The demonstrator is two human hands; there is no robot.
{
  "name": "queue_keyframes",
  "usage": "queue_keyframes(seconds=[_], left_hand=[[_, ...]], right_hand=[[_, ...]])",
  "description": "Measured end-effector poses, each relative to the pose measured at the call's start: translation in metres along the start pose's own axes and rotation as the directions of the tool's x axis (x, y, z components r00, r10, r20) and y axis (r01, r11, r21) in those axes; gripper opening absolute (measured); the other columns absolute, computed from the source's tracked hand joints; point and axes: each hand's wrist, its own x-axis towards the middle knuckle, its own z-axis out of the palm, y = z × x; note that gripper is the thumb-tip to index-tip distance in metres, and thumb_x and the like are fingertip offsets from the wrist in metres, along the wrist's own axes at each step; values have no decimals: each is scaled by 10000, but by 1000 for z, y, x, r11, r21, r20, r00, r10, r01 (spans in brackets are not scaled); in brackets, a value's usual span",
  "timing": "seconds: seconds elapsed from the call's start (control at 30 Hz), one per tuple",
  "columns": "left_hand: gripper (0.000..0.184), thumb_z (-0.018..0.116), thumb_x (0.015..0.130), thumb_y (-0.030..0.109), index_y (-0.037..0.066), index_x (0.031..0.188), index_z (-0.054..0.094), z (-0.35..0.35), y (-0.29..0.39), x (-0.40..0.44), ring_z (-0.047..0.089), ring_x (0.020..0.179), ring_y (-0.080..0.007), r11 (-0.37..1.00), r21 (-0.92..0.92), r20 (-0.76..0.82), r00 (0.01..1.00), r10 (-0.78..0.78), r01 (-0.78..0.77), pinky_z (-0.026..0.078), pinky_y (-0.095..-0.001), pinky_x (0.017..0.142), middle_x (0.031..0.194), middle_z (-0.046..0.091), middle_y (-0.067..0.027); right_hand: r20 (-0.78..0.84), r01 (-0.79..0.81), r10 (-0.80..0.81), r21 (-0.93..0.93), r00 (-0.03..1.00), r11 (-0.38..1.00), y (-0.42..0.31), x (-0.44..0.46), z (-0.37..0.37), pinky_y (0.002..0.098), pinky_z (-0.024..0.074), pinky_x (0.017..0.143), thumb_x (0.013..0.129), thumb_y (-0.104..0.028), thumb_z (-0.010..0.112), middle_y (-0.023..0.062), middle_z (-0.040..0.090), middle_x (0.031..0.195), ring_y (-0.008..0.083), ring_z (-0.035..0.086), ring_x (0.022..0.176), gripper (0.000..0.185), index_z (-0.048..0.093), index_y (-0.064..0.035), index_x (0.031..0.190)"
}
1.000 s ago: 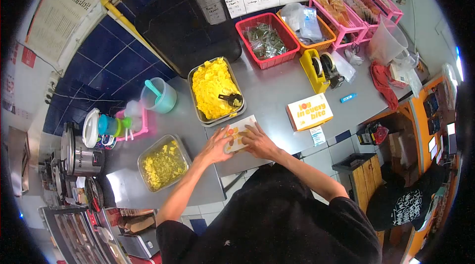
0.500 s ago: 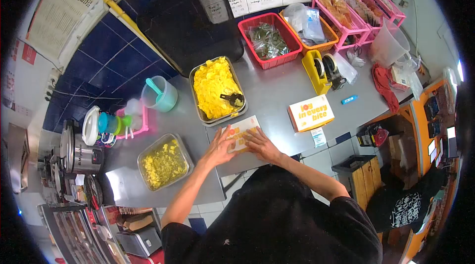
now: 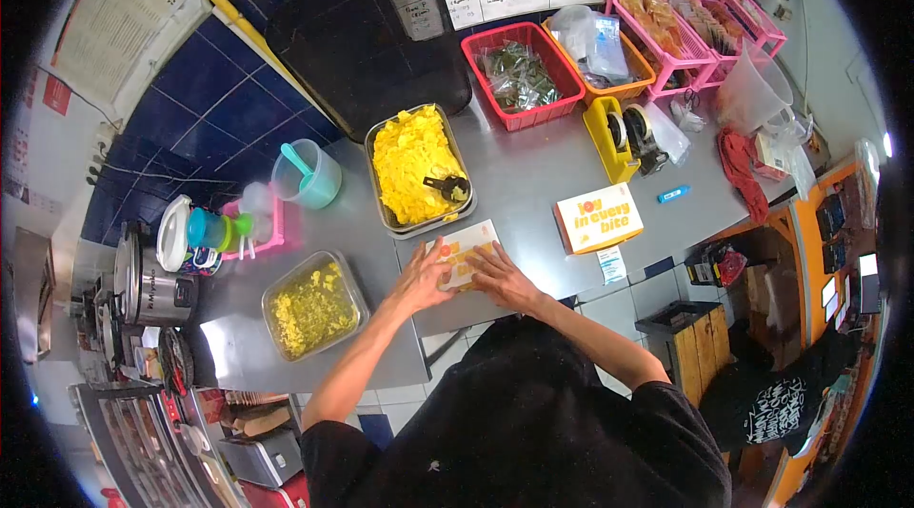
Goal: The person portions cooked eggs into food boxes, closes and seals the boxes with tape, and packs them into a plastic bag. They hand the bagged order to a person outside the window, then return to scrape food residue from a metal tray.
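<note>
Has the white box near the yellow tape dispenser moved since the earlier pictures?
No: judged against the yellow tape dispenser, the white box keeps its place.

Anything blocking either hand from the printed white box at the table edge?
Nothing visible. The left hand and right hand are both already on the printed white box. The metal tray of yellow food sits just beyond it, not between.

White-and-orange box (image 3: 464, 241); yellow tape dispenser (image 3: 606, 148); red basket (image 3: 543, 113).
</note>
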Motion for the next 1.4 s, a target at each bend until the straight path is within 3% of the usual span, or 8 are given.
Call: queue_keyframes(seconds=[0.13,0.3,0.53,0.7,0.8,0.93,1.0,1.4], left_hand=[[319,823,698,288,84,773,589,0,0,-1,311,1384,-569,1000,17,-26,1000,-14,14,343,-552,1144,1561,307,-275],[327,824,692,281,76,743,574,5,-2,0,355,1376,-532,1000,5,-55,998,6,-6,301,-544,1173,1535,342,-290],[297,810,692,253,75,722,575,8,-4,1,364,1386,-497,999,9,-101,994,47,-47,303,-533,1177,1475,436,-284],[291,812,690,256,76,733,587,5,1,0,354,1391,-506,999,23,-104,994,35,-33,337,-533,1155,1495,416,-277],[291,816,693,268,80,756,603,4,3,-2,342,1388,-531,999,26,-56,997,-44,45,363,-527,1138,1523,381,-268],[294,820,702,275,81,784,616,5,0,-3,330,1386,-551,998,64,-77,997,-10,15,377,-523,1128,1555,332,-260],[298,822,703,277,79,791,617,7,3,0,326,1389,-549,998,62,-68,998,-12,16,379,-524,1126,1559,324,-260],[305,820,701,284,65,829,650,3,-1,-2,339,1352,-588,1000,-6,-54,998,-23,23,336,-568,1139,1555,316,-274]], right_hand=[[-1,-74,74,78,997,994,4,-8,5,595,214,1196,795,-68,735,132,482,1462,385,338,1439,283,562,-77,1019],[-244,-456,599,455,763,765,-17,-17,14,516,282,1152,794,-75,760,238,402,1472,445,337,1405,380,480,-69,1050],[-306,-455,718,604,625,654,-22,-15,38,494,370,1077,780,2,663,256,434,1356,405,427,1282,380,453,-63,1090],[-142,-367,918,885,369,285,-32,-7,37,424,401,1047,793,39,616,169,499,1243,275,481,1208,370,441,-50,1106],[-134,-413,945,875,298,254,-27,-1,37,448,430,975,792,9,654,195,507,1189,327,486,1162,390,458,-38,1127],[-455,-574,721,438,522,692,-35,-16,26,495,392,1000,806,-53,696,172,534,1147,346,502,1141,385,510,-43,1143],[-280,-303,285,-21,917,953,-40,-23,10,545,346,1020,815,-129,722,148,534,1168,339,501,1148,353,579,-64,1130],[-108,-63,61,-14,992,998,-13,1,10,593,276,1167,767,-69,726,95,564,1248,316,481,1289,200,641,-72,948]])
